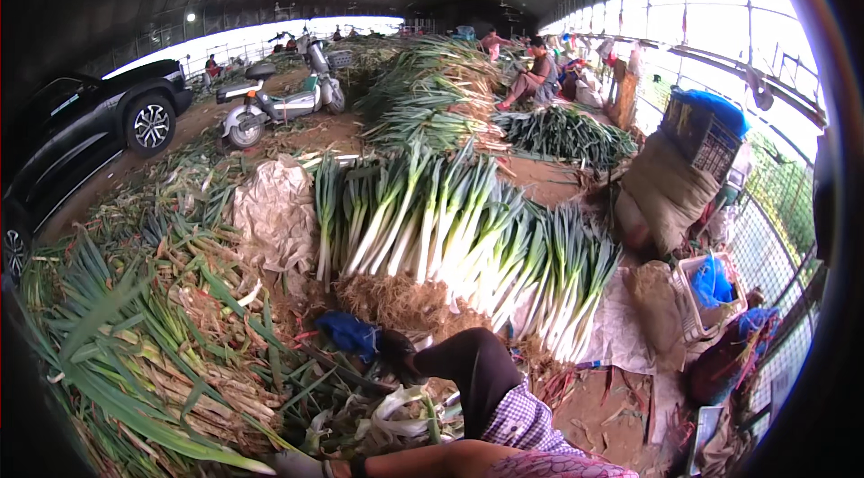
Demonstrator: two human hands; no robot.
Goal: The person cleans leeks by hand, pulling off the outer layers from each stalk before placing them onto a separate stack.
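Note:
At the lower edge, my left hand (pixel 299 464) wears a grey glove and has a dark band at the wrist. It is closed at the pale end of a long leek (pixel 171 424), whose green leaves reach up and left over the heap; the fingers are partly cut off by the picture's edge. Beneath those leaves lies a heap of untrimmed leeks (pixel 180 361) with brown outer leaves. In front of me, a row of cleaned leeks (pixel 423 217) lies with white stems and bushy roots (pixel 396 298) toward me. My right hand is outside the picture.
My dark-trousered leg (pixel 468 365) and blue shoe (pixel 349 334) stretch before the roots, beside peeled leaves (pixel 396 415). Sacks (pixel 666 190) and a pale basket (pixel 720 311) stand right. Farther off are a scooter (pixel 279 104), a black car (pixel 90 118) and a seated person (pixel 535 77).

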